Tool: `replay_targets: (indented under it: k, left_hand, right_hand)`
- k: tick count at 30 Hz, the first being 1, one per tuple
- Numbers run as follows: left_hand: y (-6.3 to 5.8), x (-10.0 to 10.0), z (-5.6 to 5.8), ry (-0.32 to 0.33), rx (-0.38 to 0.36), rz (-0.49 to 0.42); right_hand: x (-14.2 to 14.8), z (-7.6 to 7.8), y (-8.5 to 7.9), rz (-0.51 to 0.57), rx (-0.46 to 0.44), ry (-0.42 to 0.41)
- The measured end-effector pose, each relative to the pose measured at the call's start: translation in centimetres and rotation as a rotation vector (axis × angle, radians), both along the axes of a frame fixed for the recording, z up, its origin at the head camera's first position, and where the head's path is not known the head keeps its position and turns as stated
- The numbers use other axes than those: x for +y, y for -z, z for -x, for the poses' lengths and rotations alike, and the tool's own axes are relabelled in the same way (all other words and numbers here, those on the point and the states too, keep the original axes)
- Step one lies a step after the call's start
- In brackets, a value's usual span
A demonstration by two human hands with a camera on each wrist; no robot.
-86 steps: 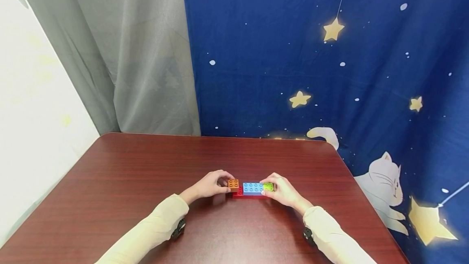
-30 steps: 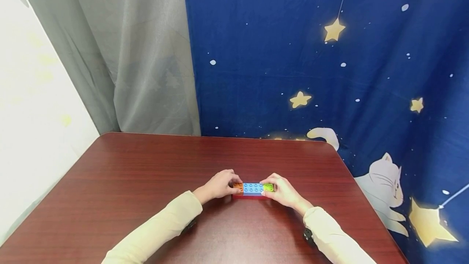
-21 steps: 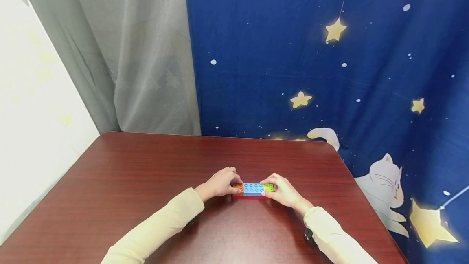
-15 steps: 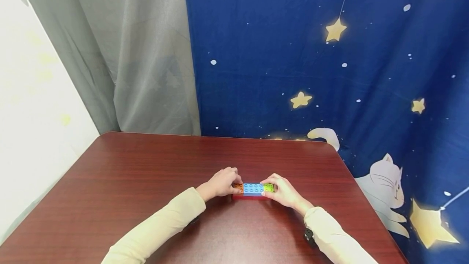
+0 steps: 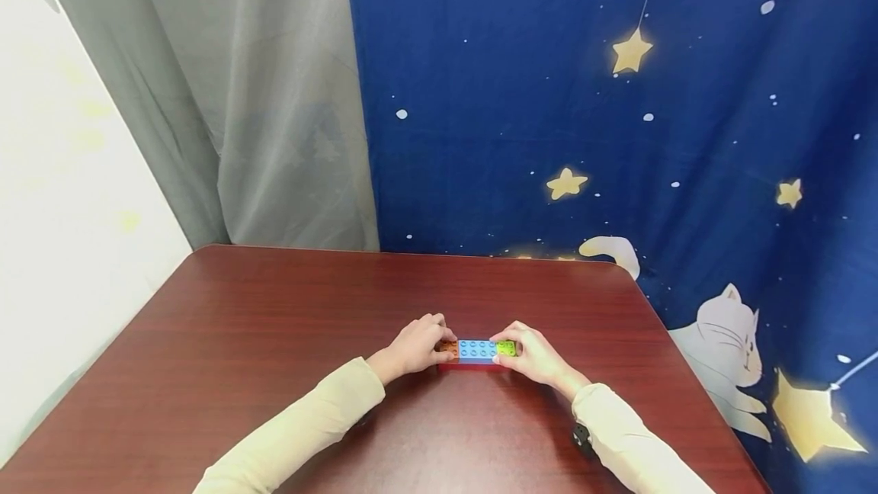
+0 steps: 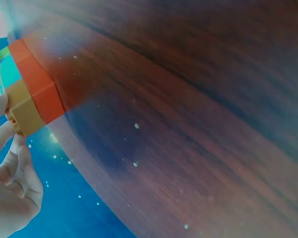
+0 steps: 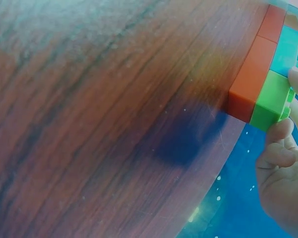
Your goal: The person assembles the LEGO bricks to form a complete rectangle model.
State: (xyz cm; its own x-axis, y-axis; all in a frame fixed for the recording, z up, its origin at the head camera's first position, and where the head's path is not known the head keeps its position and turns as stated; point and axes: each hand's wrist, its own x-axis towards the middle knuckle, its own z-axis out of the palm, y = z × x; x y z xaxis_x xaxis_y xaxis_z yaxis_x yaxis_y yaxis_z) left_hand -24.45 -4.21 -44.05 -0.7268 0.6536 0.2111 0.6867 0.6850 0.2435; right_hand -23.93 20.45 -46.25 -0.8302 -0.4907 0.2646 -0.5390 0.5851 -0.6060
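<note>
A row of toy building bricks lies on the table between the hands. Its top layer has an orange brick at the left, a longer blue brick in the middle and a green brick at the right. Beneath them are red bricks, with a seam visible in the right wrist view. My left hand pinches the orange brick by its front and back sides. With thumb and fingers, my right hand grips the green brick near its join with the blue one. The fingers partly cover both end bricks.
The dark red wooden table extends around the hands. Behind it hang a grey curtain and a blue curtain printed with stars and a cat. A pale surface stands at the left.
The left hand has moved right with the orange brick, which has gone from over the red layer's left end to sit flush against the blue brick. The right hand has stayed in place.
</note>
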Motion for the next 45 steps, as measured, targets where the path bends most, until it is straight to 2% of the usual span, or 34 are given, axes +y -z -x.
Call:
replay_targets:
  k: [9,12,17,25,29,31,32,35,38,39,42,45]
  left_hand:
    - [0.8,-1.0,0.3,-0.017,-0.065,-0.032]
    - [0.9,-1.4,0.4,-0.007,-0.088,-0.084]
    - [1.0,-1.6,0.6,0.01,-0.183,-0.189]
    - [1.5,-1.7,1.2,0.032,-0.285,-0.259]
    - [1.4,-1.9,1.1,0.057,-0.312,-0.301]
    - [1.2,-2.0,1.0,0.074,-0.308,-0.304]
    - [1.8,-2.0,1.5,0.099,-0.281,-0.308]
    - [1.4,-2.1,1.5,0.103,-0.26,-0.278]
    - [1.3,-1.9,1.4,0.065,-0.212,-0.198]
    - [0.6,-1.7,1.0,0.032,-0.214,-0.158]
    - [0.8,-1.3,0.9,-0.012,-0.161,-0.086]
    - [1.0,-0.8,0.8,-0.024,-0.119,-0.067]
  right_hand:
    - [0.1,0.2,0.3,0.011,0.023,-0.017]
    - [0.2,0.2,0.4,0.011,0.036,-0.019]
    - [0.3,0.2,0.5,0.014,0.034,-0.02]
    - [0.2,0.1,0.3,0.001,0.026,-0.015]
    - [0.2,0.1,0.2,0.001,0.035,-0.018]
    - [0.2,0.1,0.2,0.002,0.041,-0.017]
    - [0.2,0.1,0.2,0.002,0.043,-0.017]
    - [0.2,0.1,0.2,0.0,0.043,-0.014]
    - [0.1,0.0,0.1,-0.005,0.038,-0.014]
    - [0.1,0.0,0.1,-0.007,0.039,-0.016]
    - [0.1,0.0,0.1,-0.002,0.049,-0.021]
    - [0.0,-0.1,0.0,0.005,0.06,-0.022]
